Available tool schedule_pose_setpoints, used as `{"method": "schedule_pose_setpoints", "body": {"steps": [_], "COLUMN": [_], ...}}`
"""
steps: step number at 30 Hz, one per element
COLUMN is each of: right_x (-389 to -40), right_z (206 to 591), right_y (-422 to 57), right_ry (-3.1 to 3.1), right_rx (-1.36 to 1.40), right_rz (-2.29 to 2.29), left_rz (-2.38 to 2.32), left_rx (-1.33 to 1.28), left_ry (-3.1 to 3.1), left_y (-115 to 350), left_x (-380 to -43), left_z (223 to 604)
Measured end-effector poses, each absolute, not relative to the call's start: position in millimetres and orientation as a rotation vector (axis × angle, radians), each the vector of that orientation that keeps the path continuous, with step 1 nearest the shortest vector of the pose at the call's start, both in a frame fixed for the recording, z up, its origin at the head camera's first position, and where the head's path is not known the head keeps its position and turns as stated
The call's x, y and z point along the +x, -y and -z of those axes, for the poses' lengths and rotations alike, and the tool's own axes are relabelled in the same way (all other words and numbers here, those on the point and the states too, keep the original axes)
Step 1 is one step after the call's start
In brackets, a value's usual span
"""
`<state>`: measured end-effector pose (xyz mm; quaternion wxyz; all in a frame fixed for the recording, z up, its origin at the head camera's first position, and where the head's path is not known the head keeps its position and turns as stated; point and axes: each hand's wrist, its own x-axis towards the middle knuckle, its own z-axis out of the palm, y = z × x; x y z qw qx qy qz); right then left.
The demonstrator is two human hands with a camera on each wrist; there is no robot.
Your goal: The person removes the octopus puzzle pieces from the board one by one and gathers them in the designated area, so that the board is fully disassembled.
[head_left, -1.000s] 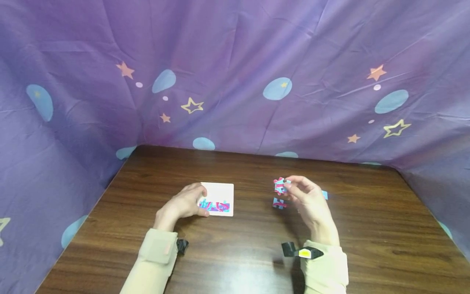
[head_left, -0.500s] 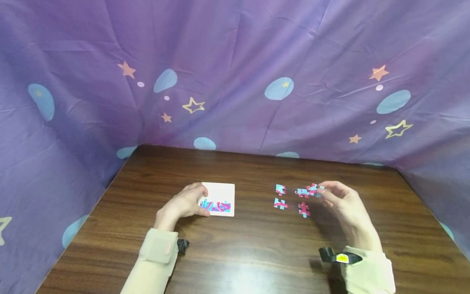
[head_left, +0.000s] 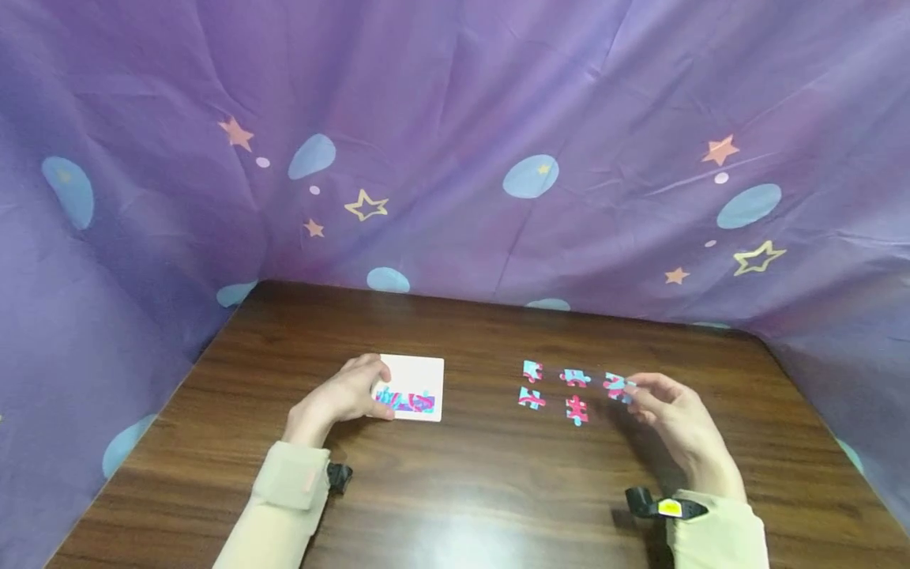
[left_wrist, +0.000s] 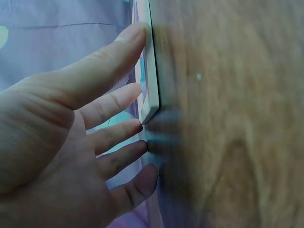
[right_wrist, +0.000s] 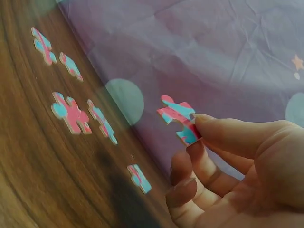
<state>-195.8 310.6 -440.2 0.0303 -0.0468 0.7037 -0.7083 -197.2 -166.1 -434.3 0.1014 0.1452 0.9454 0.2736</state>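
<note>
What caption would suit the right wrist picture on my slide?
Right hand pinches a pink-and-blue puzzle piece, while five other pieces lie on the wooden table.

Dark brown wood-grain table [head_left: 476,324] seen, near part washed out by glare [head_left: 472,545]. White board [head_left: 415,373] laid flat, left of centre. Well to its right, five pink-and-blue jigsaw pieces spread flat, none touching: back-left piece [head_left: 532,371], front-left piece [head_left: 530,397], back-middle piece [head_left: 574,378], mostly pink front-middle piece [head_left: 577,409]; right-end piece [right_wrist: 139,179] best shown in right wrist view.
</note>
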Motion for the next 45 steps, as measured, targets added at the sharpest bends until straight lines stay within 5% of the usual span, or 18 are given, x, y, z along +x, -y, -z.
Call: {"method": "schedule_pose_setpoints", "body": {"steps": [14,30,45], "right_x": [-193,-195,-194], "right_z": [445,448,440], "right_y": [-323,-307,-306], "right_ry": [-2.502,-2.959,-2.797], "right_rx": [0.137,0.128,0.187], "right_rz": [1.736,1.023,1.326], "left_rz": [-0.911,-0.888,-0.877], "left_rx": [0.452,0.477,0.477], "left_ry": [-2.729,-2.751,-2.756], "left_y": [174,174,174], "left_x": [-194,-196,-197], "left_z": [436,436,435]}}
